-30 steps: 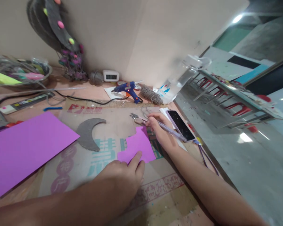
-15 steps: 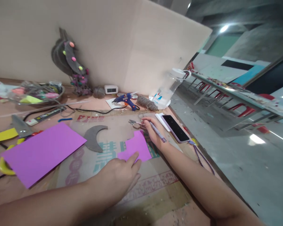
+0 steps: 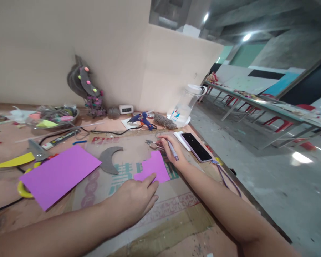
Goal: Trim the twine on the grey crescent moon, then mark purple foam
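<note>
My left hand (image 3: 139,196) rests low over the board with its fingers stretched out, fingertips on the lower edge of a notched purple paper piece (image 3: 156,167). My right hand (image 3: 173,150) lies past that piece, a grey-purple pen (image 3: 173,150) held along its palm side. Its fingertips are at the handles of small scissors (image 3: 151,143); whether they grip them I cannot tell. A grey crescent cutout (image 3: 109,160) lies left of the paper piece. Farther left, a larger purple sheet (image 3: 61,175) partly covers big scissors (image 3: 37,151) with yellow handles.
A phone (image 3: 196,147) lies right of my right hand. Behind stand a water bottle (image 3: 184,105), grey yarn (image 3: 164,121), a blue glue gun (image 3: 141,119) with a cord, a small white clock (image 3: 126,109), a decorated moon ornament (image 3: 85,85) and a bowl of craft bits (image 3: 56,117).
The view has shifted, so the table things sit a little differently in the frame. My right hand stays by the small scissors, the pen now tilted more steeply. My left hand remains on the paper.
</note>
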`<move>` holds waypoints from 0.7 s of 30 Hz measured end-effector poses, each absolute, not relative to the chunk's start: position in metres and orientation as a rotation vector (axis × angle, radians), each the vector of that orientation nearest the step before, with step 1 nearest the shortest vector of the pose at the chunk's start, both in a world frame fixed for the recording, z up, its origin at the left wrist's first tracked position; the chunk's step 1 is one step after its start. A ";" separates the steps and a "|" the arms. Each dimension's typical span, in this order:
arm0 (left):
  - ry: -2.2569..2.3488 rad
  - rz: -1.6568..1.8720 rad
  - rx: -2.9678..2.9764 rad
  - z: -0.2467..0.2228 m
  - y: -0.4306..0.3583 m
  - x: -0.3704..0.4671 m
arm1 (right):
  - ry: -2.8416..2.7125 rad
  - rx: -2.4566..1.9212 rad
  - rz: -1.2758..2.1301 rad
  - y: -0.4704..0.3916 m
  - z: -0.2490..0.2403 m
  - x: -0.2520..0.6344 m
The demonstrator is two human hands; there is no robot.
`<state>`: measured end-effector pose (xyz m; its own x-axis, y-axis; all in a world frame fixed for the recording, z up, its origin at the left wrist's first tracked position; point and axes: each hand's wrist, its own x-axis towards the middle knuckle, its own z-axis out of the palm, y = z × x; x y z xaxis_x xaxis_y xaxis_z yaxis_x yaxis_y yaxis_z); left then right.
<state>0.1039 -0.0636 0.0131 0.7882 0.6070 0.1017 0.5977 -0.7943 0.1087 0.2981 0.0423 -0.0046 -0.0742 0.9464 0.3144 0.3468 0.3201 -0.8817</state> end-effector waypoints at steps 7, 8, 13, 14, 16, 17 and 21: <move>0.980 0.191 2.923 0.012 -0.064 0.104 | -1.628 -1.181 0.751 0.040 -0.002 0.298; 0.980 0.190 2.924 0.012 -0.064 0.104 | -1.634 -1.175 0.748 0.040 -0.002 0.298; 0.982 0.194 2.918 0.009 -0.063 0.104 | -1.697 -1.167 0.689 0.043 -0.009 0.301; 0.981 0.193 2.918 0.009 -0.063 0.104 | -1.718 -1.172 0.665 0.045 -0.012 0.302; 0.980 0.183 2.921 0.010 -0.062 0.104 | -1.782 -1.182 0.604 0.050 -0.018 0.305; 0.978 0.179 2.924 0.010 -0.062 0.105 | -1.827 -1.183 0.572 0.053 -0.021 0.306; 0.981 0.221 2.940 0.014 -0.062 0.106 | -2.040 -1.175 0.468 0.057 -0.023 0.307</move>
<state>0.1055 -0.0621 0.0136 0.7907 0.5996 0.1237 0.5947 -0.8002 0.0776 0.3074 0.0574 -0.0234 -0.3214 0.8547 0.4076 0.5916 0.5173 -0.6183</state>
